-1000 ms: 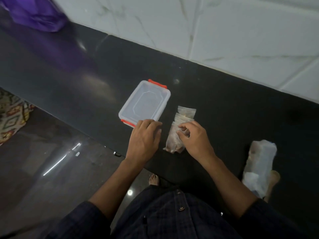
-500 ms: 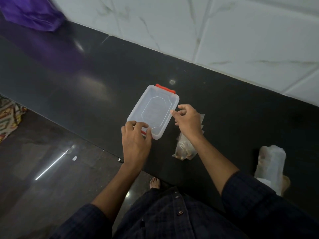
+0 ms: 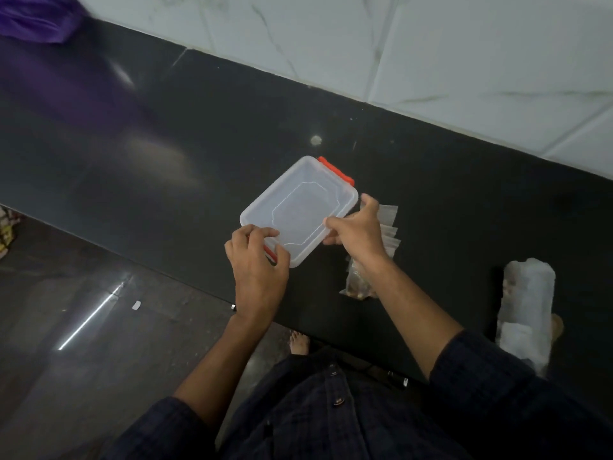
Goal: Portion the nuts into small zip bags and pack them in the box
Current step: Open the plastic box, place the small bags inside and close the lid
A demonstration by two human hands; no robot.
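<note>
Hands of a person work at a clear plastic box (image 3: 300, 210) with its lid on, seen from above on a black countertop (image 3: 166, 154). The box is rectangular and lies flat. Its long axis runs diagonally, from the near left corner by the person up toward the far right, where it points at the white tiled wall (image 3: 431, 44). One orange clip (image 3: 335, 171) shows on the far short end; a sliver of a second orange clip (image 3: 269, 252) shows at the near short end.

The left hand (image 3: 257, 265) rests on the near left corner, fingers curled over the lid's edge and thumb pressed close to the near clip, gripping that end. The right hand (image 3: 358, 232) holds the right long side, thumb on top of the lid and fingers curled around the edge.

Just right of the box, partly under the right wrist, lies a stack of small zip bags (image 3: 360, 283) with brown nuts visible at the near end. Their long axis runs roughly toward the wall. Farther right, well apart, lies a larger cloudy plastic bag (image 3: 527, 307) near the counter's front edge. A purple bag (image 3: 36, 18) sits at the far left corner.
</note>
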